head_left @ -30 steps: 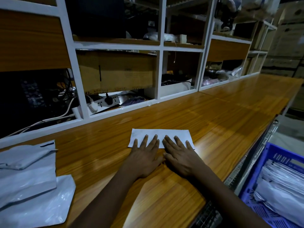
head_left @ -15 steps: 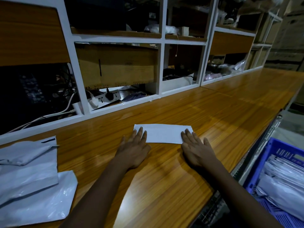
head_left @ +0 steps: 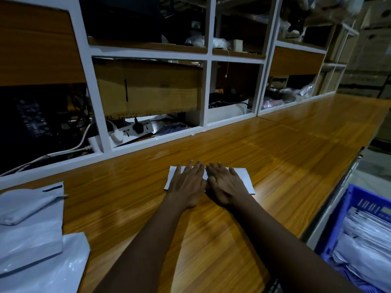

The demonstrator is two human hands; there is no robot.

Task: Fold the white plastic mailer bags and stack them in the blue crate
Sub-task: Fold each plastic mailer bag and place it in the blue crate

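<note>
A folded white mailer bag [head_left: 245, 180] lies flat in the middle of the wooden counter [head_left: 296, 149]. My left hand [head_left: 187, 182] presses on its left half with straight fingers. My right hand [head_left: 225, 186] lies flat on its right half, touching the left hand. Most of the bag is hidden under both palms. A pile of unfolded white mailer bags [head_left: 31, 235] sits at the counter's near left. The blue crate [head_left: 336, 235] stands low at the right, holding several folded bags [head_left: 368, 248].
White shelving [head_left: 206, 89] runs along the back of the counter, with a cardboard box [head_left: 148, 87], a power strip [head_left: 135, 129] and cables inside. The counter's right edge drops off beside the crate.
Half a second ago my hands were apart at the two ends of the folded bag. They have slid back together onto its middle, side by side.
</note>
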